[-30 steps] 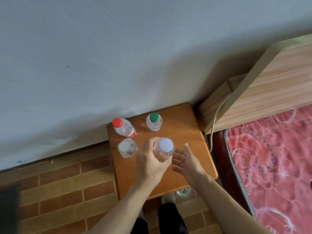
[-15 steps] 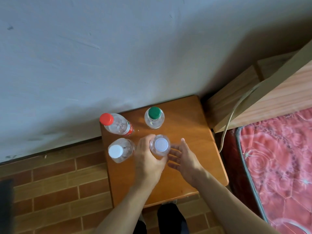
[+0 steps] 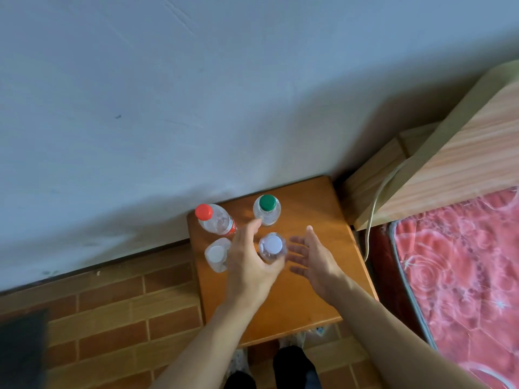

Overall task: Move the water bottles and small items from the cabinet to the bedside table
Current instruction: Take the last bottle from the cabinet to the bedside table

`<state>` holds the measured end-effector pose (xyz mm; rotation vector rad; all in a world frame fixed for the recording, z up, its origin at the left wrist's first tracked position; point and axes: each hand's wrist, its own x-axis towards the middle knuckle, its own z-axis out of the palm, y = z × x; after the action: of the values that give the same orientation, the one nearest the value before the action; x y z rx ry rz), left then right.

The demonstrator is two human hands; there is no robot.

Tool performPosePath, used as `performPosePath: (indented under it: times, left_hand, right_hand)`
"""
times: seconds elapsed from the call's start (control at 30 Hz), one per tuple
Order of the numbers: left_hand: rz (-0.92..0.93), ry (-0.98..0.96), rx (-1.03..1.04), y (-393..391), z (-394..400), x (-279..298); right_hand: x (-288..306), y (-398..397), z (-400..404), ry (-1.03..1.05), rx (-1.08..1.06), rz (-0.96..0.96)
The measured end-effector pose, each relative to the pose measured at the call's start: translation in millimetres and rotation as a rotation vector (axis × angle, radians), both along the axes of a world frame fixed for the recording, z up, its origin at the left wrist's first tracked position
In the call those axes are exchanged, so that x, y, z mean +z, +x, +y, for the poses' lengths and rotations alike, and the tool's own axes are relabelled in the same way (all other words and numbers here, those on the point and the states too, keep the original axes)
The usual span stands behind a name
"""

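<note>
Seen from above, two bare forearms reach forward over a small wooden bedside table (image 3: 292,310) with a smooth orange-brown top. The left hand (image 3: 250,265) lies against a clear plastic bottle with a white cap (image 3: 271,247); its thumb is spread toward the far bottles, and its other fingers are hidden beneath the bottle, so whether a hold is kept cannot be told. The right hand (image 3: 314,259) is held just beside the same bottle, fingers straight and spread wide, nothing in it.

Just left of the left hand stands a second white-capped bottle (image 3: 216,255). Farther back, near the wall, stand a red-capped bottle (image 3: 214,219) with a red label band and a green-capped bottle (image 3: 266,210). All four are round, transparent and light-looking, and are packed close together.

A risk is judged here: the bottles could be toppled if a neighbour is brushed by the left thumb or wrist on withdrawal, since the thumb tip lies just beside the green-capped bottle.

Beyond the table are a pale painted wall (image 3: 196,94), a brick-patterned floor (image 3: 112,318), a light-grained wooden headboard (image 3: 449,164) with a cord (image 3: 376,197) hanging down it, and a red patterned mattress (image 3: 463,262).
</note>
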<state>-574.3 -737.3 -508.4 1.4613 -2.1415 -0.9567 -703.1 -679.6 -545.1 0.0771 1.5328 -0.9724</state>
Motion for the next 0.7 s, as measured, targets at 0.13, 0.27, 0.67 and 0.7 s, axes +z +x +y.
performPosePath:
  times: [0.13, 0.27, 0.67, 0.7]
  left_hand:
    - [-0.006, -0.025, -0.030, 3.7, -9.4, 40.5]
    - [-0.004, -0.059, -0.080, 8.1, -18.9, 87.8]
    - [0.021, -0.228, -0.232, 24.9, -52.8, 230.3]
    - [0.026, -0.238, -0.245, 26.0, -55.3, 238.8]
  right_hand:
    - [46.9, -2.7, -3.0, -0.050, 0.003, 0.061]
    - [104.3, -3.3, -7.5, -0.116, -0.052, 0.091]
    - [276.8, -4.7, -16.5, -0.420, -0.198, 0.235]
    - [286.8, -3.3, -14.1, -0.440, -0.207, 0.263]
